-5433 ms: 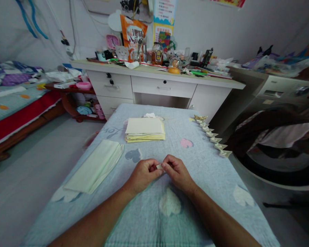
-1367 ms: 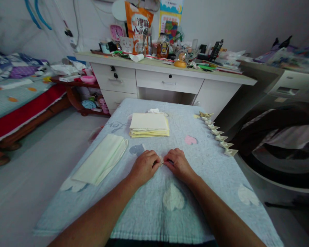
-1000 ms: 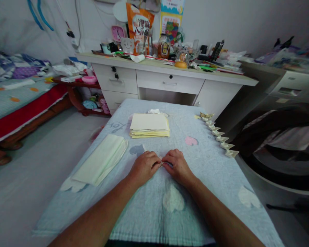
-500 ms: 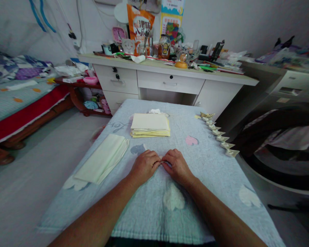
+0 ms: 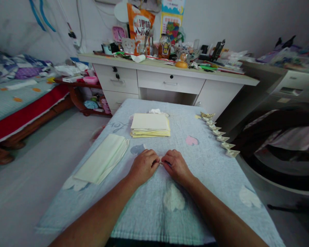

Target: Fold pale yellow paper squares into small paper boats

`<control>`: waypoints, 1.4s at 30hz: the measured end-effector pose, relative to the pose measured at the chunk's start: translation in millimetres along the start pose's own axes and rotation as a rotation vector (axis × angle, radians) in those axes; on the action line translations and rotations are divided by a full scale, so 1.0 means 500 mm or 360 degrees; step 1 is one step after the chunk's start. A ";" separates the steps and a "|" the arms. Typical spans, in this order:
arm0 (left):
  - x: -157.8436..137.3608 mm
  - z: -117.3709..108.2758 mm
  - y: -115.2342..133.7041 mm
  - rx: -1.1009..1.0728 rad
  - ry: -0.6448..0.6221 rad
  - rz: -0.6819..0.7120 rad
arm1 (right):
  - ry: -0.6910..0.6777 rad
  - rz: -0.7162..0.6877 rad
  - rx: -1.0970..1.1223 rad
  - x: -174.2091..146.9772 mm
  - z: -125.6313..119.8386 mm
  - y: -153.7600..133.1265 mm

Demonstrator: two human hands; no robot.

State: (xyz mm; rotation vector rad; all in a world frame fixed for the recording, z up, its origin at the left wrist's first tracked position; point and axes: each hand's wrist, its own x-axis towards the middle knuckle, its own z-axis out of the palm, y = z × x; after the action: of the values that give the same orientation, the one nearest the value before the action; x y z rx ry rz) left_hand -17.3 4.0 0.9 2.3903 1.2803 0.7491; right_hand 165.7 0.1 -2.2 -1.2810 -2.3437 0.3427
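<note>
My left hand and my right hand meet over the middle of the cloth-covered table. Both are closed, fingertips pinching a small folded piece of paper. Only a pale sliver of it shows between the fingers; its shape is hidden. Beyond my hands lies a stack of cream and yellow paper. To the left rests a folded pale green-white sheet bundle. Along the right edge runs a row of several folded paper boats, with a patterned one at the far end.
A white desk crowded with jars, a snack bag and a pink clock stands behind the table. On the right is a washing machine. A bed and a low red-brown stand are at the left.
My left fingers have shifted slightly left and away from the right fingertips, so a little more of the paper shows. Everything else looks the same.
</note>
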 end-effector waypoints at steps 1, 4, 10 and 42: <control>-0.001 0.000 0.000 0.0000 -0.0004 -0.0005 | -0.0001 -0.0004 -0.0011 0.000 0.000 0.000; -0.002 0.000 -0.003 -0.0001 -0.0032 -0.0018 | -0.0014 -0.0001 -0.0036 0.001 0.000 0.000; 0.002 0.000 -0.004 -0.0007 -0.0053 -0.0029 | -0.0065 0.0055 -0.0077 0.006 0.000 -0.007; 0.011 0.004 -0.012 -0.0011 -0.0022 -0.0071 | -0.0042 0.0227 0.0072 0.003 -0.011 -0.002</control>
State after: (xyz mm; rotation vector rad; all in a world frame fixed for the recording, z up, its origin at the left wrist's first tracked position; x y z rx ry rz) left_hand -17.4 11.7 -2.3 2.3491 1.3189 0.7216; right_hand 167.3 0.8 3.2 -1.4335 -2.2581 0.4580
